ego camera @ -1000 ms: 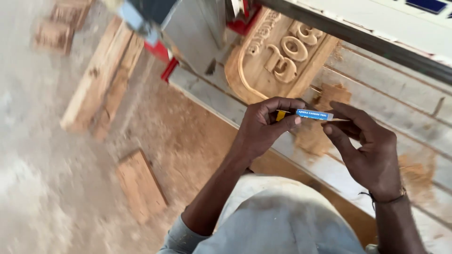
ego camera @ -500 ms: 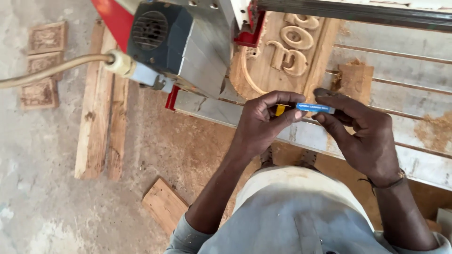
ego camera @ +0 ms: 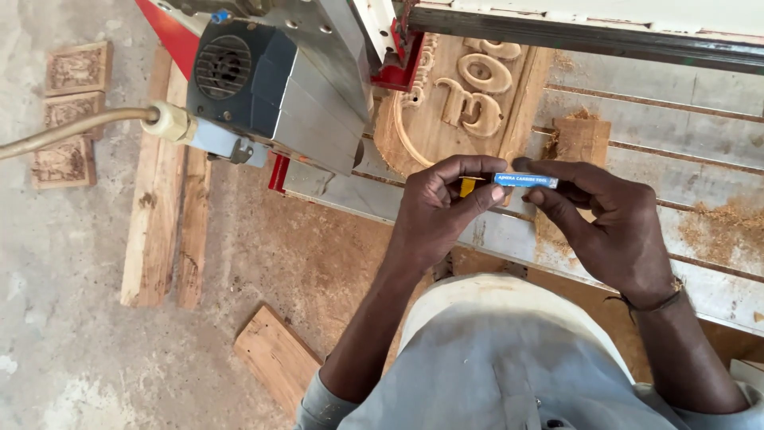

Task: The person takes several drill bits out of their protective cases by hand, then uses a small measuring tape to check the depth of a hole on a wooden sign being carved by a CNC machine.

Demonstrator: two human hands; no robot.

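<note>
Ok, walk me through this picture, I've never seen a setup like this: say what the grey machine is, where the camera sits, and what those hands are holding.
The camera is worn on the person's head and looks down at their own two hands. The left hand and right hand hold a small blue tube with a yellow end between their fingertips. Behind them a grey boxy motor housing with a beige cable hangs over a slatted machine bed dusted with sawdust. On the bed lies a carved wooden plaque with raised shapes. On the concrete floor lie long wooden planks, a short board and small carved wooden tiles.
</note>
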